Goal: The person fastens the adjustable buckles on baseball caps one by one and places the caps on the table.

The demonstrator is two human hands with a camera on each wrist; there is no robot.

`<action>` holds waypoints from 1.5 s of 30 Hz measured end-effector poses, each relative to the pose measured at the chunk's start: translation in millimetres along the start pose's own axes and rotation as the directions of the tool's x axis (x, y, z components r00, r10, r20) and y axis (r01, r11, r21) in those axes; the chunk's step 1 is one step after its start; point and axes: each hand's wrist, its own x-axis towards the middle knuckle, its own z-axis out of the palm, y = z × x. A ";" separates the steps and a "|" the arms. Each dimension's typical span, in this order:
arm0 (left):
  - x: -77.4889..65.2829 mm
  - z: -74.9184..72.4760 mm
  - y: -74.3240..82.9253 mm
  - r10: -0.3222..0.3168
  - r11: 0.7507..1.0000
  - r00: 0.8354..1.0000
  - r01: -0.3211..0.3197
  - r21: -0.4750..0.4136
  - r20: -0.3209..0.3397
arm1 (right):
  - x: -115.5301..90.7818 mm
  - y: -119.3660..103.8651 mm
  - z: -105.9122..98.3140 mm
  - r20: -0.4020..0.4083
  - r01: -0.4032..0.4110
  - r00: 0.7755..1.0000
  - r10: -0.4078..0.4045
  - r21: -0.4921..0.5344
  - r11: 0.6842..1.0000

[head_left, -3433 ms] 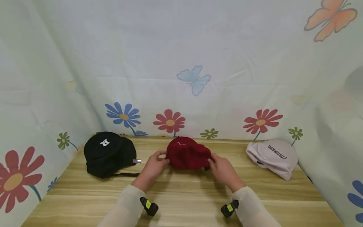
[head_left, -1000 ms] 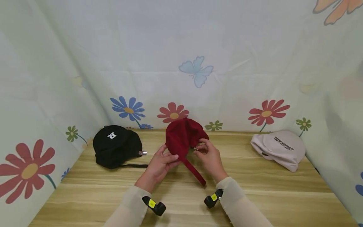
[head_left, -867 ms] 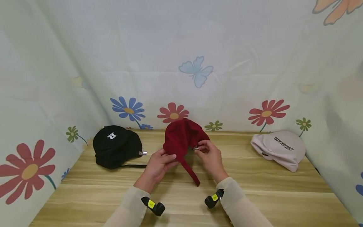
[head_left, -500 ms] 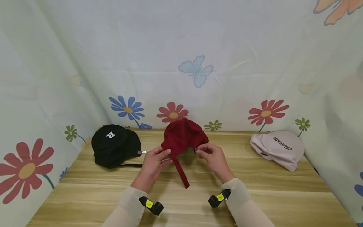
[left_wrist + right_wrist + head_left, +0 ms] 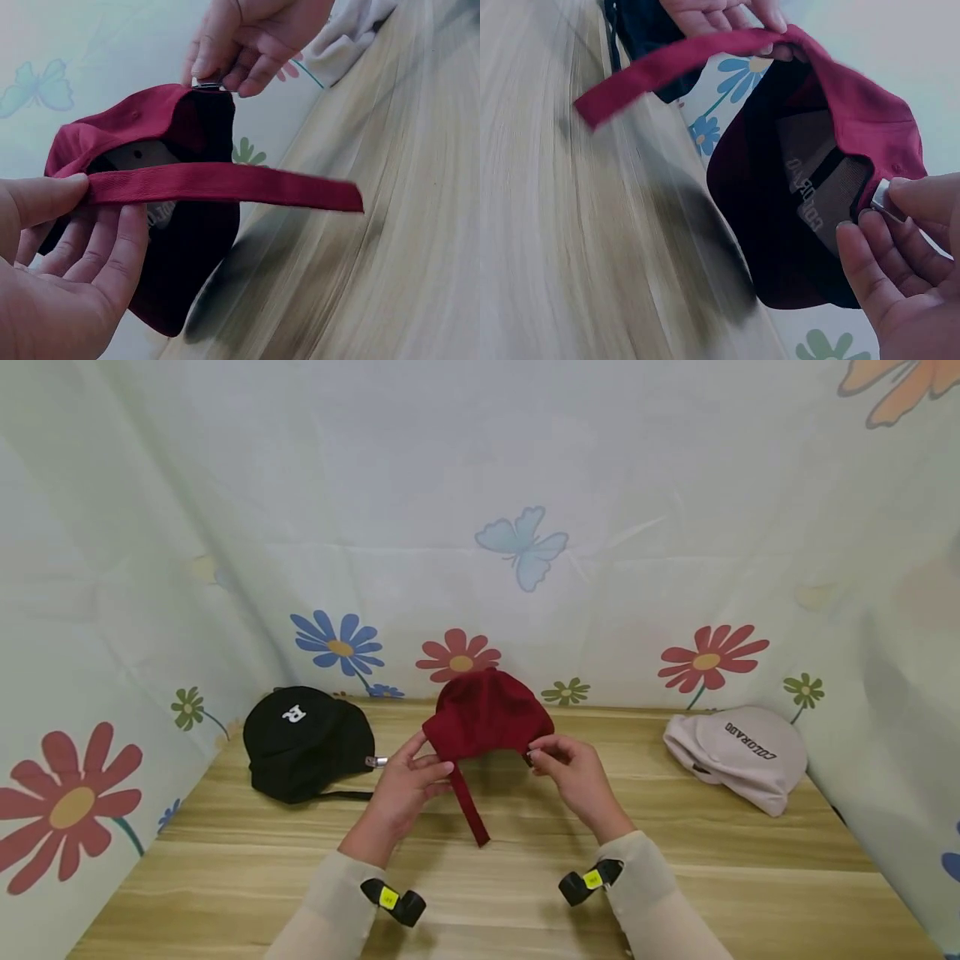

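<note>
A dark red baseball cap (image 5: 491,714) is held up over the table with its back opening toward me. My left hand (image 5: 402,785) pinches its left rear edge where the red strap (image 5: 225,184) begins; the strap's free end hangs loose. At the other side of the opening, my right hand (image 5: 573,777) pinches the metal buckle (image 5: 885,199) between thumb and fingers. Strap and buckle are apart. The cap's dark inside, with a pale lettered panel (image 5: 810,172), faces the right wrist view.
On the left of the wooden table (image 5: 480,910) lies a black cap (image 5: 300,752) with a white letter and its own loose strap. A pale cap (image 5: 738,756) marked COLORADO lies at the right. Behind hangs a flower-printed cloth (image 5: 615,568).
The red cap has been lifted and turned from front-facing to back-facing. Lately my hands have spread apart slightly, the opening has widened, and the hanging strap has swung left.
</note>
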 end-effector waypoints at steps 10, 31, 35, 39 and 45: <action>0.7 -7.9 2.1 0.022 0.999 0.999 -0.020 0.035 -0.047 | -4.7 -12.2 -2.6 0.034 0.053 0.998 -0.045 -0.262 0.964; -3.5 -13.2 0.7 0.001 0.999 0.999 -0.003 0.041 0.036 | -3.2 -17.9 -8.4 0.152 -0.012 0.987 0.046 -0.222 0.975; -3.3 -12.9 3.4 0.000 0.997 0.999 -0.003 0.073 0.049 | -2.3 -20.7 -9.7 0.159 -0.032 0.985 0.061 -0.178 0.984; -3.3 -11.8 7.3 -0.013 0.996 0.998 0.008 0.083 0.062 | -1.0 -22.5 -11.1 0.169 -0.039 0.984 0.061 -0.135 0.990; -4.1 -10.0 14.4 -0.011 0.996 0.997 0.003 0.092 0.081 | 1.9 -22.2 -14.1 0.207 -0.029 0.977 0.051 -0.106 0.994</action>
